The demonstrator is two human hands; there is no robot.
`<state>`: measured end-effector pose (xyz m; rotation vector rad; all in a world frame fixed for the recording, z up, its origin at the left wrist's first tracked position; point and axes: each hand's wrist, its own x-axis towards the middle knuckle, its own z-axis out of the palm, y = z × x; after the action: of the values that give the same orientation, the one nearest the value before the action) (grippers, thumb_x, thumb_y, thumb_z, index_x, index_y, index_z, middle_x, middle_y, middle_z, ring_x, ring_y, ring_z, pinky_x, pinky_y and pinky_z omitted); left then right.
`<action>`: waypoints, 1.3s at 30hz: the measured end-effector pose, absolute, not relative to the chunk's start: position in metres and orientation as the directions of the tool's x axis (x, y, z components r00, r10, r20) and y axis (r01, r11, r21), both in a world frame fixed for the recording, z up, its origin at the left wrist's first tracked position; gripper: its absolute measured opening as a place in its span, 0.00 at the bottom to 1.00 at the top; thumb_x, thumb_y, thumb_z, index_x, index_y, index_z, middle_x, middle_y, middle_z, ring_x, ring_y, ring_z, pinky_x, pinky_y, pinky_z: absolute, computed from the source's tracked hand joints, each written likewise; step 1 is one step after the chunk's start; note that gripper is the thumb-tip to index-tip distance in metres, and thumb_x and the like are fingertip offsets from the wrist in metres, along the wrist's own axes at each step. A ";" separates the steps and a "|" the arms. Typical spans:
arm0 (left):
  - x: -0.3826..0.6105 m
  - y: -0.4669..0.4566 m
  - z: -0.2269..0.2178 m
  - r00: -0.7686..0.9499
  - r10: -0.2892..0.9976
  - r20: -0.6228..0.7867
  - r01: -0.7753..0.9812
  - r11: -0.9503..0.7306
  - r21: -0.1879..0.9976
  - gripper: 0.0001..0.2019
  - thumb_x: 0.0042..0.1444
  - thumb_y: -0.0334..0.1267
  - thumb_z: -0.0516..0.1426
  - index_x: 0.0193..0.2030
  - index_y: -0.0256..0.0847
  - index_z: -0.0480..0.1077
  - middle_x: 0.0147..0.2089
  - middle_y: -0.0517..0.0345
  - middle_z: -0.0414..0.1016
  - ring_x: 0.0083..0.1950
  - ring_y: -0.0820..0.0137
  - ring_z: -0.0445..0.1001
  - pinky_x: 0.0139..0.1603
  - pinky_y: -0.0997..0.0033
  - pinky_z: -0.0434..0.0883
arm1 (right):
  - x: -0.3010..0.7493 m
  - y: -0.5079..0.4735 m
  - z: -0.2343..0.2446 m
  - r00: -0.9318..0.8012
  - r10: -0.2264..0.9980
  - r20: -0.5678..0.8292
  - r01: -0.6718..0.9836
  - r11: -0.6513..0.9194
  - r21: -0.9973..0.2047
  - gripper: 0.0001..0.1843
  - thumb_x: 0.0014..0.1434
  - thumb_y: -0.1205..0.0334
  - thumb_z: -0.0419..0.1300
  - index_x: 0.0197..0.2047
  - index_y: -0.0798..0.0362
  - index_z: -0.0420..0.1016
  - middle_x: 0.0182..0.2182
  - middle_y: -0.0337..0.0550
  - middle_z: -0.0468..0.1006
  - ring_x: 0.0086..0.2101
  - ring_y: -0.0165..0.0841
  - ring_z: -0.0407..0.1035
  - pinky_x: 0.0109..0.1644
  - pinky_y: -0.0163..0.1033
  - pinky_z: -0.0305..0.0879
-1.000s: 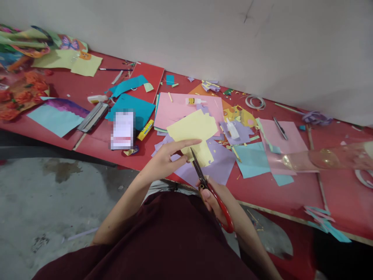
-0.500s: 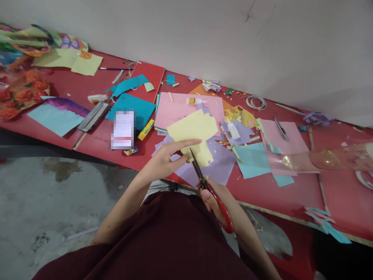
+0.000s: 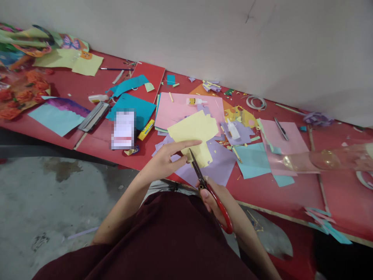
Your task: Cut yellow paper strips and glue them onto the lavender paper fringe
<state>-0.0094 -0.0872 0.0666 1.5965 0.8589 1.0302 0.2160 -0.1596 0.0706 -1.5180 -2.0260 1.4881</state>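
My right hand [image 3: 214,198] is wrapped round the red handles of a pair of scissors [image 3: 199,173], whose dark blades look nearly closed. Their tip points away from me, beside the fingers of my left hand [image 3: 167,159]. The left index finger stretches out to the right, while the thumb and the other fingers are drawn together at a shaded bit of yellow paper [image 3: 188,154]; their exact hold is partly hidden. Under and beyond the hands, yellow sheets [image 3: 194,126] lie over a purple sheet [image 3: 217,171] with a ragged cut edge.
Glue bottles [image 3: 194,101] and pink sheets [image 3: 171,111] lie beyond the hands. To the left are a phone [image 3: 124,130], a yellow box [image 3: 146,130] and a metal-edged case [image 3: 93,116]. Light blue paper [image 3: 253,161], a pen [image 3: 281,129] and a clear bottle [image 3: 323,159] are on the right.
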 end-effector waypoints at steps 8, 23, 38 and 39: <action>-0.011 -0.085 0.068 0.401 0.898 0.183 0.077 -0.232 0.970 0.24 0.59 0.26 0.55 0.61 0.45 0.75 0.61 0.51 0.78 0.47 0.68 0.82 0.46 0.69 0.79 | 0.219 -0.153 0.068 -0.464 0.798 -0.385 0.679 0.042 -0.733 0.32 0.69 0.32 0.39 0.45 0.51 0.67 0.22 0.37 0.70 0.22 0.35 0.66 0.28 0.37 0.59; -0.011 -0.086 0.066 0.406 0.908 0.107 -0.002 -0.117 0.993 0.23 0.61 0.31 0.57 0.62 0.45 0.74 0.61 0.51 0.78 0.42 0.70 0.80 0.46 0.69 0.78 | 0.216 -0.155 0.073 -0.434 0.794 -0.426 0.670 -0.031 -0.741 0.26 0.71 0.37 0.41 0.42 0.50 0.65 0.18 0.33 0.66 0.19 0.34 0.65 0.26 0.36 0.58; -0.010 -0.085 0.062 0.383 0.921 0.070 -0.073 -0.046 0.996 0.24 0.59 0.29 0.58 0.62 0.47 0.74 0.62 0.54 0.77 0.40 0.73 0.77 0.42 0.73 0.76 | 0.217 -0.154 0.065 -0.437 0.816 -0.377 0.665 0.011 -0.747 0.26 0.71 0.37 0.42 0.43 0.50 0.68 0.19 0.35 0.69 0.19 0.34 0.66 0.25 0.36 0.59; -0.010 -0.085 0.062 0.383 0.921 0.070 -0.079 -0.043 0.996 0.24 0.59 0.29 0.58 0.62 0.47 0.74 0.63 0.54 0.76 0.40 0.73 0.77 0.42 0.73 0.76 | 0.217 -0.154 0.064 -0.438 0.819 -0.371 0.666 0.018 -0.746 0.26 0.71 0.37 0.42 0.43 0.50 0.68 0.19 0.35 0.68 0.20 0.34 0.66 0.26 0.36 0.59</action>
<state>-0.0097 -0.0853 0.0625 1.3613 0.8369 0.9846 0.2174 -0.1537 0.0644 -1.5647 -2.1162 1.3907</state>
